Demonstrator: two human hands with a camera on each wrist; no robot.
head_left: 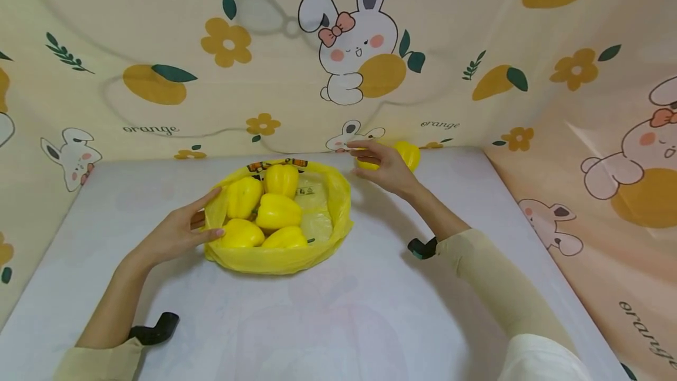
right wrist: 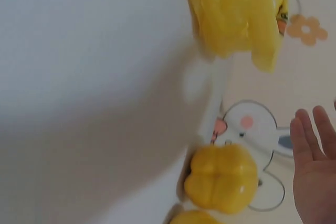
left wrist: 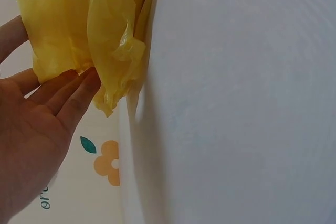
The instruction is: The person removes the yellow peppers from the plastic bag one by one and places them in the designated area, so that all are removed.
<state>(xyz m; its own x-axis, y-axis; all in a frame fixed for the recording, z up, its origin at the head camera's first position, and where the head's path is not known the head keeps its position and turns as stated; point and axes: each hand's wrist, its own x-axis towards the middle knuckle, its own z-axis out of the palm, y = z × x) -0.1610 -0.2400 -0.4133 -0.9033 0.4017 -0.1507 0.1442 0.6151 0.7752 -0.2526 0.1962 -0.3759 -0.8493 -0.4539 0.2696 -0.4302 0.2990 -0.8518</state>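
A yellow plastic bag [head_left: 341, 193] stands on the table with its mouth spread wide and its rim rolled outward. Inside are several yellow bell peppers [head_left: 278, 211], mostly toward the bag's left side. My left hand [head_left: 177, 231] rests at the left rim, fairly straight fingers [left wrist: 79, 98] touching the plastic and the thumb by the front-left pepper. To the right of the bag, my right hand [head_left: 388, 169] reaches over the back of the table, its fingers loosely extended and holding nothing. Two more bell peppers [right wrist: 223, 178] lie by it, one partly hidden behind the hand in the head view.
A patterned cloth wall [head_left: 285, 87] with rabbits and oranges rises directly behind the table, and another closes the right side. The white tabletop [head_left: 317, 322] extends in front of the bag. Black wrist mounts [head_left: 158, 329] sit on both forearms.
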